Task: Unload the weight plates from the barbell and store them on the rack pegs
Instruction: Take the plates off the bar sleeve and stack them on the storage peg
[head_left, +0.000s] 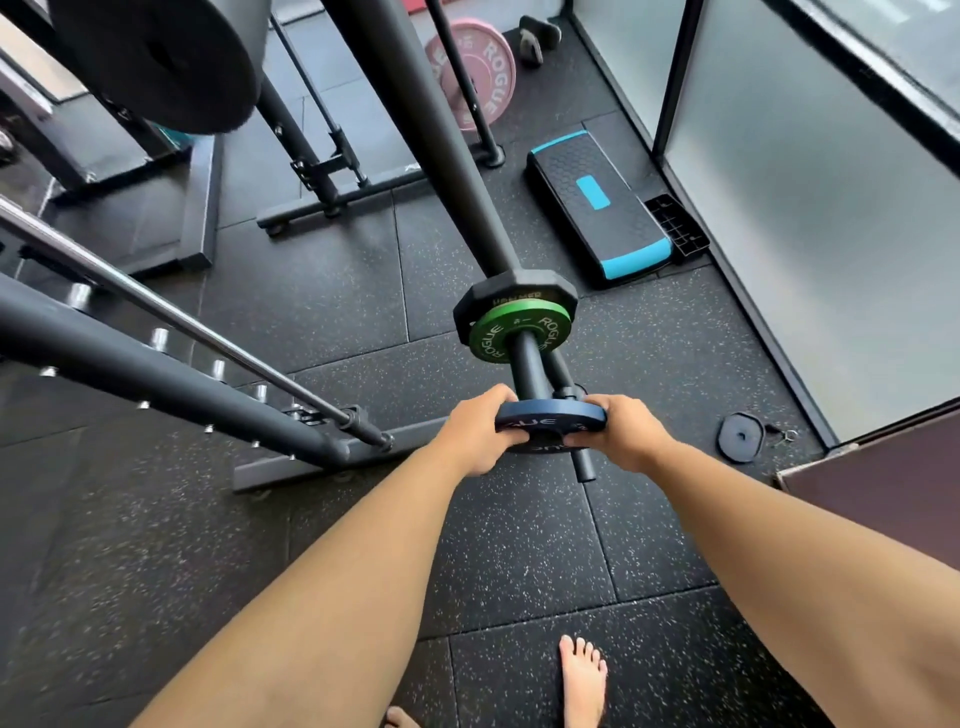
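Observation:
A small dark blue weight plate (550, 420) sits at the near end of the barbell sleeve (525, 364). My left hand (480, 431) grips its left edge and my right hand (618, 431) grips its right edge. Further up the sleeve sit a green Rogue plate (501, 332) and behind it a black polygonal plate (519, 288). The barbell shaft (415, 130) runs up and away. A large black plate (156, 62) hangs at the upper left.
A rack post with chrome pegs (156, 338) slants across the left. A pink Rogue plate (478, 67) leans at the back. A black and blue step platform (597, 208) lies to the right, and a small black plate (740, 435) lies on the floor. My bare foot (582, 680) stands below.

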